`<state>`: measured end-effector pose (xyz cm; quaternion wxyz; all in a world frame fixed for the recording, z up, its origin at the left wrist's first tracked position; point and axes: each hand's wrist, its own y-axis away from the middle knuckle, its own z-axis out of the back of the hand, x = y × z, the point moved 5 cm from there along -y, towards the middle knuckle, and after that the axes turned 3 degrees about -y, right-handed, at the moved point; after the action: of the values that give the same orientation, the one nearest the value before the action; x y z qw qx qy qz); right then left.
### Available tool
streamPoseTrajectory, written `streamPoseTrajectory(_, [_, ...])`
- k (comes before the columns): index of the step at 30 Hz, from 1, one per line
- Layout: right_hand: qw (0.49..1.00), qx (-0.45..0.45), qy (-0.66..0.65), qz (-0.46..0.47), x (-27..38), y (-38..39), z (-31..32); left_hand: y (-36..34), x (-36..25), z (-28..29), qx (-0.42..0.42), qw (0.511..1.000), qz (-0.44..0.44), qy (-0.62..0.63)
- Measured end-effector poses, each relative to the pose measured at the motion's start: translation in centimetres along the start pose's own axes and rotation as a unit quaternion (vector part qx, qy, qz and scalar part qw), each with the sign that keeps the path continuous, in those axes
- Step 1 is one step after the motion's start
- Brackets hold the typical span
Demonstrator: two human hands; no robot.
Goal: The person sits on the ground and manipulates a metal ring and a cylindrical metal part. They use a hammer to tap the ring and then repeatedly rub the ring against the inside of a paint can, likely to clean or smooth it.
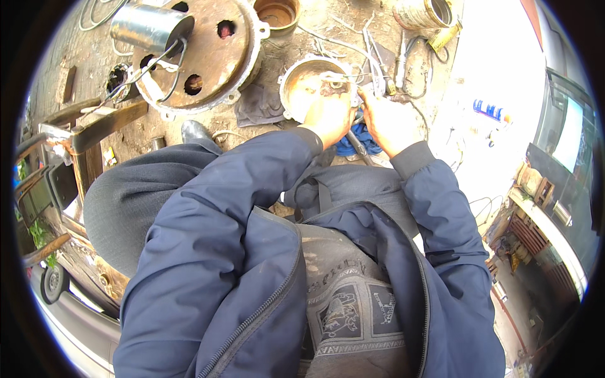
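Note:
Both hands are held close together over the near right rim of a round metal housing (288,88), a shallow bowl with a pale rim and rusty inside. My left hand (329,120) is closed, its fingers over the housing; strong light washes out its fingertips. My right hand (389,123) is closed too, thumb and fingers drawn together beside the rim. Thin pale wires (375,66) run past the fingertips. Whether either hand grips a wire, I cannot make out. Below the hands lie a blue cloth (365,140) and a dark rod-like handle (359,148).
At the far left stands a large rusty round cover (208,57) with holes, a metal cylinder (151,28) on top. A rusty pot (277,14), a tin can (423,12) and a yellow-handled tool (444,38) lie farther off. A wooden frame (110,129) stands left.

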<state>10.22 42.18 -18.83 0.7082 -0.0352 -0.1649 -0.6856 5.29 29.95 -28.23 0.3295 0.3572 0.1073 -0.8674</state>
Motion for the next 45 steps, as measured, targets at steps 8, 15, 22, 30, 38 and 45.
streamPoseTrajectory(8, [0.994,-0.044,0.032,0.099,0.8,-5.7,-0.8,0.8,0.7,-0.4,0.042,0.998,-0.039,0.011])
streamPoseTrajectory(15, [0.998,0.058,0.004,0.016,-0.8,-3.8,1.1,0.8,1.3,0.5,0.036,0.999,-0.014,0.032])
streamPoseTrajectory(22, [0.998,-0.013,0.004,0.062,-0.9,-3.3,0.2,0.9,1.4,0.3,0.036,0.999,-0.014,0.029])
streamPoseTrajectory(30, [0.997,0.036,0.040,0.049,-0.2,-7.7,-1.2,1.1,1.4,0.6,0.041,0.998,-0.048,0.019])
streamPoseTrajectory(38, [0.989,0.048,0.040,0.132,-1.3,-7.5,1.0,1.1,2.0,0.7,0.018,0.998,-0.046,0.041])
streamPoseTrajectory(45, [0.984,0.057,0.004,0.171,-2.3,-11.1,-1.7,1.2,2.6,0.8,0.046,0.998,-0.027,0.039])
